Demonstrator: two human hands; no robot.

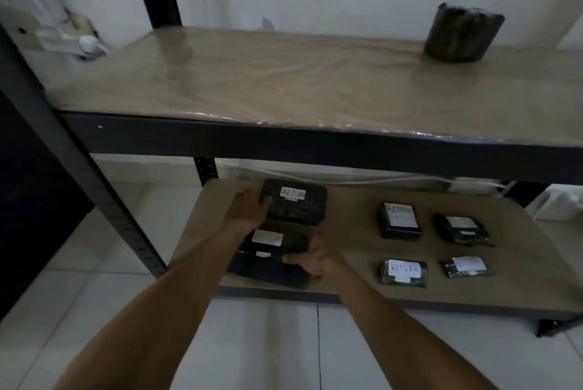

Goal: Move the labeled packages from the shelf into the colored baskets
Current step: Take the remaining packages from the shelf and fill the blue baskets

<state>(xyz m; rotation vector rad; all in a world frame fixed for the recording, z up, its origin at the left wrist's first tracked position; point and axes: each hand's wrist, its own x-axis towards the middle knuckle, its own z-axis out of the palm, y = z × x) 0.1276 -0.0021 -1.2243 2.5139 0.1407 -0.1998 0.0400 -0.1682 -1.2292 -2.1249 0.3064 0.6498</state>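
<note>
Several black wrapped packages with white labels lie on the lower shelf board [347, 263]. My left hand [249, 211] grips the left edge of a black package labelled RETURN [296, 203] at the back left. My right hand [315, 258] grips the right end of two stacked black packages [271, 254] near the shelf's front. To the right lie two more RETURN packages [400, 220], [403, 272] and two packages with unreadable labels [462, 228], [466, 266]. No basket is in view.
The upper shelf [252, 80] carries one dark wrapped bundle [460, 33] at its back right. Black metal uprights [94, 187] frame the rack on the left. A white cable [378, 179] runs behind the lower shelf. White floor tiles [268, 342] lie below.
</note>
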